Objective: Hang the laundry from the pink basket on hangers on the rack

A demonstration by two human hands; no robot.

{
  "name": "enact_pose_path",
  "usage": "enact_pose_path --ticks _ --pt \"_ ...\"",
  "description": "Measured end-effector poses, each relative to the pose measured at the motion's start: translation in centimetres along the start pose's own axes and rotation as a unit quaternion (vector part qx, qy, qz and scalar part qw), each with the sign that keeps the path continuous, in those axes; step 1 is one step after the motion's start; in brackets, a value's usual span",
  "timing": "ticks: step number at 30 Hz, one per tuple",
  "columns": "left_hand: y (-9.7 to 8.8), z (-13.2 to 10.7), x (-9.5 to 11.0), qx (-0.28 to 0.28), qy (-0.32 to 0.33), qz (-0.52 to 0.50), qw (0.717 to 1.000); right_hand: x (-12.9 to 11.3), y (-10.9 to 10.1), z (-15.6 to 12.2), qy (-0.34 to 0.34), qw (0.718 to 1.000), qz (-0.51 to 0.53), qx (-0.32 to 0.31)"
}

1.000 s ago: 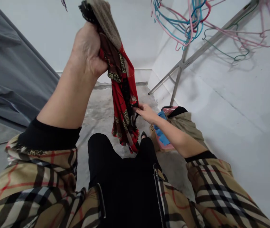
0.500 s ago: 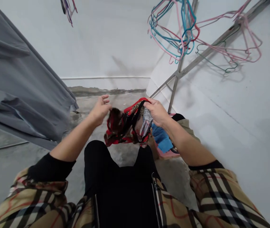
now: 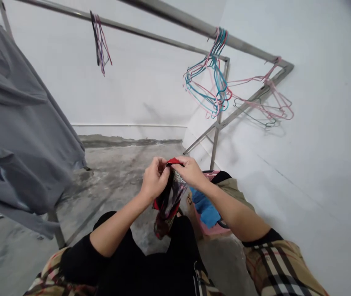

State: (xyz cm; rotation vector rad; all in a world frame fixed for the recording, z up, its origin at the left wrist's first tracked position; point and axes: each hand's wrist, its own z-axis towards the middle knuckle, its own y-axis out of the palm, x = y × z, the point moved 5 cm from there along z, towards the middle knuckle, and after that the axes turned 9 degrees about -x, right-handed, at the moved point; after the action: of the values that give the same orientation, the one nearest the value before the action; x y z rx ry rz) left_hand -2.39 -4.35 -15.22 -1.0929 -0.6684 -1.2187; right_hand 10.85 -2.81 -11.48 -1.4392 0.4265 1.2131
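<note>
A red, black and leopard-print cloth garment (image 3: pixel 169 203) hangs in a narrow bunch from my two hands, above my lap. My left hand (image 3: pixel 155 179) pinches its upper edge with the fingers curled. Just to the right, my right hand (image 3: pixel 190 172) grips the same edge, and the two hands nearly touch. A red hem shows between the fingers. The fingers hide the top of the cloth, and the lower end hangs in front of my black trousers (image 3: pixel 138 271).
A grey cloth (image 3: pixel 17 119) hangs on the left from a metal rail (image 3: pixel 150 31). Pink and blue wire hangers (image 3: pixel 212 82) hang at the rail's corner. Below my right arm, a pink basket (image 3: pixel 212 230) holds blue cloth (image 3: pixel 204 209). Concrete floor and white walls surround me.
The garment went from hanging in my left hand, to bunched between both hands, to pinched at its edge by both. My view has tilted up, bringing the rail into sight.
</note>
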Motion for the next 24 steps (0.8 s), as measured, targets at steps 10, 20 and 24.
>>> enact_pose_path --ticks 10,20,24 --pt "-0.7 1.1 0.5 -0.119 -0.092 -0.109 0.983 -2.2 -3.1 1.1 0.002 0.972 -0.208 -0.113" --pt "-5.0 -0.4 3.9 -0.163 -0.128 -0.16 0.965 -10.1 -15.6 9.4 -0.022 0.826 -0.508 0.242" --pt "-6.0 -0.8 3.2 -0.146 -0.124 -0.161 0.968 -10.9 -17.6 12.5 0.068 0.766 -0.559 0.31"
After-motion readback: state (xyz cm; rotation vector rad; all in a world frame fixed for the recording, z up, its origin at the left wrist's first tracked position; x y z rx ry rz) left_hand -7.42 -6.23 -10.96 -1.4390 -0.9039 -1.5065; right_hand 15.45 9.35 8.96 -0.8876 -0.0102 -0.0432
